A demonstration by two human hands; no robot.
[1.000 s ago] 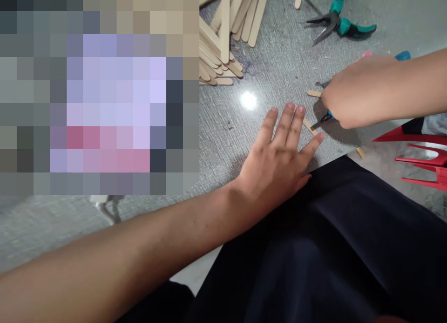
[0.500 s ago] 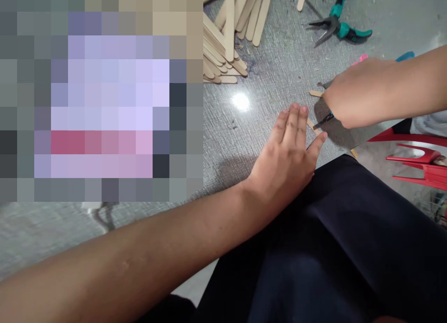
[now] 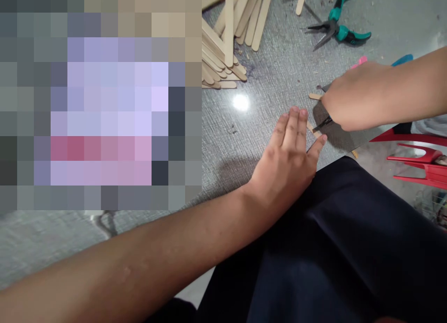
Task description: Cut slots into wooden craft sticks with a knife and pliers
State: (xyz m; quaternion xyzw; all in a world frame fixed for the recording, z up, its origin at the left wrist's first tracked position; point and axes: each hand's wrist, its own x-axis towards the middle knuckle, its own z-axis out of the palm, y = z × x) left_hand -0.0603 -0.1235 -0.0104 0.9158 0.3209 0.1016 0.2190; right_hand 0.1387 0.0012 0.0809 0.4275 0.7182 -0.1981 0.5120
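Observation:
My left hand (image 3: 284, 150) lies palm down near the table edge, fingers stretched out and thumb apart. A wooden craft stick (image 3: 316, 133) runs under it, showing between forefinger and thumb. My right hand (image 3: 352, 97) is closed around a tool with a thin dark blade (image 3: 323, 124); the handle is hidden in the fist. The blade's tip touches or sits just over the stick, close to my left thumb. Another light wooden stick end (image 3: 314, 96) pokes out beside my right knuckles.
Several loose craft sticks (image 3: 228, 31) are piled at the back. Open pliers with green-and-black handles (image 3: 337, 29) lie farther right. Pink (image 3: 359, 62) and blue (image 3: 401, 60) items show past my right wrist. Red plastic chairs (image 3: 419, 160) stand beyond the table (image 3: 258, 85). Pixelation covers the upper left.
The view has shifted very slightly. Both hands keep nearly the same places, and the blade stays at the craft stick.

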